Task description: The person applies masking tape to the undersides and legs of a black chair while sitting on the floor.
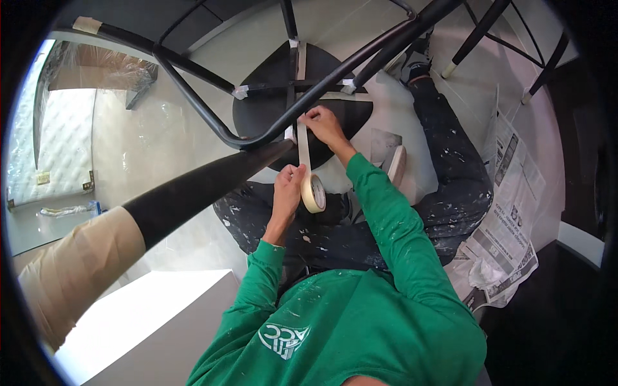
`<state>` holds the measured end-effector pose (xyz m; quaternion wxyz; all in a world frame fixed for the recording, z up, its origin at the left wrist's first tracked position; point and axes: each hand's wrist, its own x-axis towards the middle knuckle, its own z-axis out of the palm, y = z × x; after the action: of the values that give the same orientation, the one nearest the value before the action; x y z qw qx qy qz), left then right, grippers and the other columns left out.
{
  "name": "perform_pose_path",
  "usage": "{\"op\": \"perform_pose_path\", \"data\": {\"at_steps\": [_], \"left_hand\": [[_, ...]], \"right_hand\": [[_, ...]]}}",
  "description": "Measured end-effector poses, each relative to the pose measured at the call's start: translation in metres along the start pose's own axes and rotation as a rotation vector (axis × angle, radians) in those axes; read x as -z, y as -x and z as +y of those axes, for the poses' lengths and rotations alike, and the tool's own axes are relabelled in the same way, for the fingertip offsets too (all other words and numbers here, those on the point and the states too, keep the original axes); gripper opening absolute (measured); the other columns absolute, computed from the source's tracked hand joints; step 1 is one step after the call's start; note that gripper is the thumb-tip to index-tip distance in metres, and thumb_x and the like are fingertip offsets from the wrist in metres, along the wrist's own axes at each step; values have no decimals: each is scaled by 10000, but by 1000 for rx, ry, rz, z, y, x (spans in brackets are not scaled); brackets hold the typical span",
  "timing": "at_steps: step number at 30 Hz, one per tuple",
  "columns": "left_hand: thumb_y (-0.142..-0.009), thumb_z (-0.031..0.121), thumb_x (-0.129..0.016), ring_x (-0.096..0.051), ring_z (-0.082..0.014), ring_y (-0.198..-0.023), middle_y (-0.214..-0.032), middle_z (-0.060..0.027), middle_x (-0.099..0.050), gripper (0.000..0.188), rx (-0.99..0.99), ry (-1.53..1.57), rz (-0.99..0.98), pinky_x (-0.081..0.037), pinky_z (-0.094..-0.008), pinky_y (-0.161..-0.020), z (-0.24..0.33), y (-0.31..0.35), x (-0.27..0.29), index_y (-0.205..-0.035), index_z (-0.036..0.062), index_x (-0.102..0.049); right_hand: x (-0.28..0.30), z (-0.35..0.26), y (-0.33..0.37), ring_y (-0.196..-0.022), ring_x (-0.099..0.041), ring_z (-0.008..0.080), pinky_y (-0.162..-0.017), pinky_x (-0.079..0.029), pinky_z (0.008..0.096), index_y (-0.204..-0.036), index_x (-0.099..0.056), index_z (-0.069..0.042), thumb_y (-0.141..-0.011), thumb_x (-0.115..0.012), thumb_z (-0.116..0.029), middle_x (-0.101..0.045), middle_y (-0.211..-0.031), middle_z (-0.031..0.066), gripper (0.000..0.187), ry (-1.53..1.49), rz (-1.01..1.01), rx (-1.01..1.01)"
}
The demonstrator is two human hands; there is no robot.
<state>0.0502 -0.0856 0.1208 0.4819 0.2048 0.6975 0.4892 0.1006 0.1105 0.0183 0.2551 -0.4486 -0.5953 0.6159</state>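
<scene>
A chair or stool is turned over in front of me, its black seat [257,119] down and its dark metal legs [199,177] up. Pale tape runs across the seat's underside, along the crossed bars. A strip of masking tape [304,147] is stretched between my hands. My right hand [326,130] pinches the strip's far end close to the seat's middle. Lower down, my left hand [287,192] is closed at the strip's near end, where the roll of masking tape [314,195] hangs beside it. The left fingertips are partly hidden.
One near leg has a beige paper wrap [84,270]. A white box-like surface [154,315] stands at lower left. Newspaper sheets [508,212] lie right of my bent leg [450,154]. More dark legs [476,38] rise at upper right. Plastic-covered furniture [96,71] is at left.
</scene>
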Motion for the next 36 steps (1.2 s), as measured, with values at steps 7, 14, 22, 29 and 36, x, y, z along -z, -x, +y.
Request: {"op": "perform_pose_path", "data": {"at_steps": [7,14,22,29,36], "left_hand": [[-1058,266,-593,-450,-15,-639,-717,51,-541,333,-147,-25,-18,-358,-224,-557,13,-9,-14,-791,77,-534],[-1053,260,-603,-429,-12,-633,-713,62,-534,310,-132,-41,-19,-345,-223,-550,13,-9,-13,-802,94,-527],[-1059,270,-600,-426,-11,-631,-725,71,-525,306,-109,-36,8,-337,-212,-546,-11,-5,-3,-806,112,-531],[-1058,276,-601,-437,-12,-643,-731,71,-531,313,-67,-25,14,-347,-214,-556,-15,-3,1,-802,111,-530],[-1055,281,-605,-447,-21,-650,-728,66,-535,319,-63,-58,10,-360,-225,-567,-29,-6,4,-796,107,-538]], "right_hand": [[-3,-7,7,-774,-646,154,-656,-497,303,-1127,-621,2,-807,-809,-169,-712,-895,76,409,-345,140,-111],[-6,-6,-1,-774,-630,135,-674,-497,299,-971,-648,-22,-762,-802,-110,-676,-835,44,274,-164,119,-104],[-19,15,-11,-834,-710,272,-776,-544,384,-908,-669,-44,-706,-867,-215,-724,-857,133,331,-24,166,-56],[-22,7,-4,-856,-723,313,-786,-548,410,-901,-658,-58,-699,-880,-238,-734,-849,126,349,36,181,-64],[-19,-6,0,-937,-697,382,-808,-541,468,-925,-634,-88,-720,-865,-234,-717,-914,152,342,236,200,-34]]}}
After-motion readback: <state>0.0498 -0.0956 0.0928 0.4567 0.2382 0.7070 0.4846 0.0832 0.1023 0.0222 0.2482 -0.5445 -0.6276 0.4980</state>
